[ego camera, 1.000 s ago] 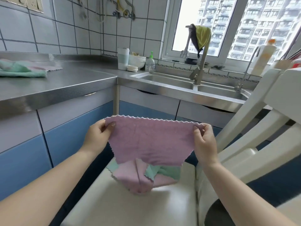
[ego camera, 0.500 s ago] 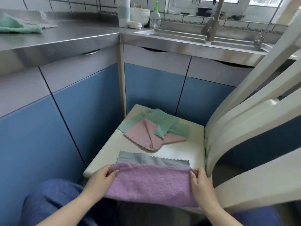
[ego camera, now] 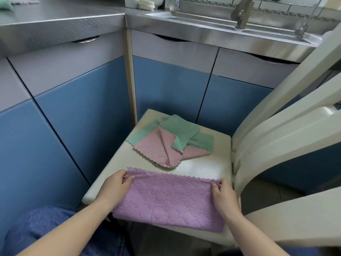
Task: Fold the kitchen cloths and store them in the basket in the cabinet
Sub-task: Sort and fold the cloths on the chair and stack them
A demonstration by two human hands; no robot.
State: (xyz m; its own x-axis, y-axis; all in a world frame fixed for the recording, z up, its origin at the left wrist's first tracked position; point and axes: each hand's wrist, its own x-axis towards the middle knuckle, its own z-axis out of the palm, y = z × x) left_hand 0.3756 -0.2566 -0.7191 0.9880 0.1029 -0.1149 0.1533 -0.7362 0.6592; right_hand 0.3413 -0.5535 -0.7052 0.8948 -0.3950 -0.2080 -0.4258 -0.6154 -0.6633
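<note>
A purple cloth (ego camera: 169, 198) lies folded in half on the near part of a white chair seat (ego camera: 203, 167), its scalloped edges lined up at the far side. My left hand (ego camera: 114, 187) pinches its far left corner. My right hand (ego camera: 222, 196) pinches its far right corner. Farther back on the seat lies a loose heap of cloths: a pink cloth (ego camera: 156, 150) under a green cloth (ego camera: 181, 131). More cloths (ego camera: 11, 2) lie on the steel counter at the top left. No basket is in view.
Blue cabinet doors (ego camera: 77, 115) stand shut behind and left of the chair. The white chair back (ego camera: 287, 111) rises at the right. A steel sink (ego camera: 212, 17) with a tap is at the top. My knee in blue jeans (ego camera: 46, 230) is at the lower left.
I lowered the purple cloth from the air onto the seat and folded its near half over the far half. The grey underside no longer shows. The view tilted down.
</note>
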